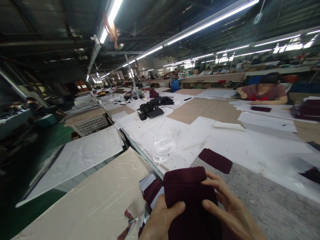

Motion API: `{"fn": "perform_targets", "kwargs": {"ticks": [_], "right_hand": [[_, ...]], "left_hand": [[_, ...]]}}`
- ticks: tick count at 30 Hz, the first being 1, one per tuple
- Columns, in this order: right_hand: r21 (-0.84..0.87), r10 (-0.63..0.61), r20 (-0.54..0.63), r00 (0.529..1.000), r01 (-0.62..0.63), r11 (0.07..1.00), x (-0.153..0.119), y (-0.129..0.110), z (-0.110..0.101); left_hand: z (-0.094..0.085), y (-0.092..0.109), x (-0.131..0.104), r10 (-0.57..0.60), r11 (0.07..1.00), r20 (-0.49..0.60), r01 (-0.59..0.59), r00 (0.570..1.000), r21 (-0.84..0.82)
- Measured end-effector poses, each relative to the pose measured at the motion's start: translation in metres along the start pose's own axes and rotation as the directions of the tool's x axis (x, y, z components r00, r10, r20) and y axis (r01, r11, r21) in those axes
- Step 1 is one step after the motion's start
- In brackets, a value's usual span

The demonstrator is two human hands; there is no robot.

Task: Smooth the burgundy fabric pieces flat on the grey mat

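The left hand [162, 215] grips the left side of a stack of maroon cloth [188, 190] at the table's near edge, thumb across its face, probably so the layers stay together. The right hand [231, 208] clasps the opposite edge, seemingly keeping it even. The underside is hidden, so whether the stack bears on the table [186, 131] is unclear. A single maroon piece [215, 160] lies flat beyond, within easy reach.
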State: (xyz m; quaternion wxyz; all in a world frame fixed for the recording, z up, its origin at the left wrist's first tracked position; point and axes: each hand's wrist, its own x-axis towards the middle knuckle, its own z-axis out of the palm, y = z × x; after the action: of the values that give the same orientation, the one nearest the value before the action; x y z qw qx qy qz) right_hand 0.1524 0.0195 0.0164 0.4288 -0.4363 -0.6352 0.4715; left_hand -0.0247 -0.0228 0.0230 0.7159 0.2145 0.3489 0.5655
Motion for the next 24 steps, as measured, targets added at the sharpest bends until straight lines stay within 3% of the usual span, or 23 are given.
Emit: {"fn": "perform_targets", "kwargs": {"ticks": [5, 10, 15, 24], "right_hand": [[0.289, 0.165, 0.086, 0.983, -0.183, 0.940, -0.010, -0.009, 0.016], [0.281, 0.287, 0.108, 0.952, -0.307, 0.909, -0.012, -0.010, 0.018], [0.263, 0.277, 0.048, 0.960, -0.280, 0.923, -0.011, -0.010, 0.017], [0.229, 0.256, 0.150, 0.955, -0.285, 0.931, -0.010, -0.023, 0.015]], "left_hand": [[0.000, 0.001, 0.001, 0.033, 0.999, -0.103, -0.036, 0.994, -0.036], [0.002, 0.001, 0.003, 0.057, 0.998, -0.092, -0.059, 0.994, -0.023], [0.001, 0.004, 0.003, 0.048, 0.992, -0.166, -0.066, 0.985, -0.108], [-0.001, 0.011, 0.004, -0.024, 0.956, 0.019, 0.029, 1.000, -0.291]]}}
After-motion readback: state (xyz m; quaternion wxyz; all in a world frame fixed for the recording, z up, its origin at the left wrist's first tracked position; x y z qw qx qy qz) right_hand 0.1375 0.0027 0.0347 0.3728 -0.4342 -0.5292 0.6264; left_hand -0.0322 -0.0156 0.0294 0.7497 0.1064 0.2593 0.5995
